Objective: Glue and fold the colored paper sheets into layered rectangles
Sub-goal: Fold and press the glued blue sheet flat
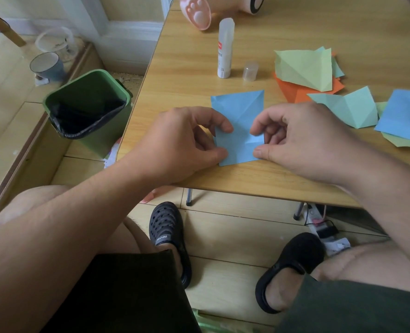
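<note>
A creased blue paper sheet (pixel 238 111) lies on the wooden table (pixel 259 179) near its front edge. My left hand (pixel 187 143) pinches the sheet's left edge between thumb and forefinger. My right hand (pixel 302 140) pinches its right edge the same way, with a small flap lifted under the fingers. A white glue stick (pixel 225 48) stands upright behind the sheet, its clear cap (pixel 250 71) standing beside it.
Creased sheets lie at the right: a light green one (pixel 304 68) on an orange one (pixel 295 93), a mint one (pixel 350 108), another blue one (pixel 405 114). A pink toy (pixel 196 10) stands at the back. A green bin (pixel 88 106) stands left of the table.
</note>
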